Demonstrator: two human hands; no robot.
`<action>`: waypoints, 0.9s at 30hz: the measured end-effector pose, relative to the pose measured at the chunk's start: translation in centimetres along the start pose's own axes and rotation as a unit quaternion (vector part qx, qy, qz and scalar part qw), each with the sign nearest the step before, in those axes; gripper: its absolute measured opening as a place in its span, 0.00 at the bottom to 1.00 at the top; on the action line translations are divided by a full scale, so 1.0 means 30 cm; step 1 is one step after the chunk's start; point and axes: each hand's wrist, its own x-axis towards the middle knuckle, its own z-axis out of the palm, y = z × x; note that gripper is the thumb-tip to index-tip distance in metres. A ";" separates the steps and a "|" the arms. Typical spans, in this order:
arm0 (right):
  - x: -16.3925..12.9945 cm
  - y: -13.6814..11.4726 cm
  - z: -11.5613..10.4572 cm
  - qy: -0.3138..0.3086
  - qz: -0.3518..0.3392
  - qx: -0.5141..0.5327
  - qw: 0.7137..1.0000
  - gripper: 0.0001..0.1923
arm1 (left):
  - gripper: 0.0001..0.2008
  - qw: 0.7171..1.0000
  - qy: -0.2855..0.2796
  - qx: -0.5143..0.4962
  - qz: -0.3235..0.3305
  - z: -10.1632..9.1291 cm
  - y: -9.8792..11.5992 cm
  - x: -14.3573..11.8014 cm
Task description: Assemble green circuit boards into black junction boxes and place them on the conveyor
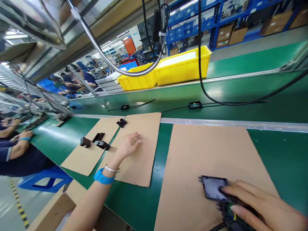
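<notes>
My left hand (pixel 128 146) hovers over the middle cardboard sheet (pixel 141 160), fingers loosely bent and apart, holding nothing. A small black plastic part (pixel 122 122) lies just beyond it. To its left are black plastic pieces: a block (pixel 85 142), a flat piece (pixel 98 137) and a curved piece (pixel 102 145). At the lower right, my right hand (pixel 262 202) grips an open black plastic case (pixel 215 187) over the right cardboard sheet (pixel 209 150). Beneath those fingers show a bit of green circuit board, a yellow wire and a black cable (pixel 218 226), partly hidden.
Two small black cases with cables, a left one (pixel 124 107) and a right one (pixel 195 105), lie on the green conveyor (pixel 168 98). Yellow bins (pixel 181 70) stand behind. A black cable (pixel 200 48) hangs down in front. Another person's arm (pixel 20 146) rests at far left.
</notes>
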 end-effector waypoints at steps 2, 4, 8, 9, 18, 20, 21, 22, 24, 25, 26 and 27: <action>-0.005 -0.025 -0.050 -0.065 0.009 -0.029 0.997 0.24 | 0.19 0.999 -0.010 -0.036 0.007 0.010 0.053 -0.056; -0.006 -0.059 -0.102 -0.109 0.035 -0.050 0.992 0.16 | 0.20 0.996 -0.030 -0.084 0.029 0.034 0.153 -0.122; 0.021 -0.131 -0.160 -0.102 0.055 -0.055 0.992 0.07 | 0.30 0.953 -0.142 -0.239 0.123 0.078 0.445 -0.256; 0.031 -0.149 -0.166 -0.084 0.052 -0.043 0.994 0.08 | 0.38 0.933 -0.173 -0.278 0.152 0.084 0.524 -0.277; 0.102 -0.180 -0.193 0.009 0.099 0.081 0.992 0.03 | 0.11 0.910 -0.224 -0.312 0.156 0.086 0.793 -0.209; 0.126 -0.189 -0.163 0.029 0.104 0.023 0.994 0.05 | 0.12 0.920 -0.221 -0.285 0.154 0.094 0.794 -0.203; 0.141 -0.202 -0.144 0.033 0.103 -0.035 0.994 0.06 | 0.12 0.924 -0.216 -0.274 0.157 0.099 0.799 -0.202; 0.157 -0.218 -0.124 0.030 0.096 -0.104 0.989 0.07 | 0.11 0.927 -0.210 -0.266 0.161 0.104 0.806 -0.202; 0.183 -0.254 -0.094 0.011 0.064 -0.222 0.973 0.09 | 0.07 0.934 -0.194 -0.256 0.157 0.109 0.819 -0.201; 0.191 -0.268 -0.087 -0.001 0.042 -0.251 0.967 0.10 | 0.06 0.936 -0.190 -0.257 0.149 0.108 0.820 -0.199; 0.195 -0.276 -0.085 -0.015 0.018 -0.257 0.966 0.12 | 0.06 0.936 -0.189 -0.262 0.139 0.104 0.813 -0.195; 0.194 -0.278 -0.089 -0.028 -0.005 -0.245 0.969 0.13 | 0.07 0.934 -0.195 -0.271 0.132 0.098 0.797 -0.191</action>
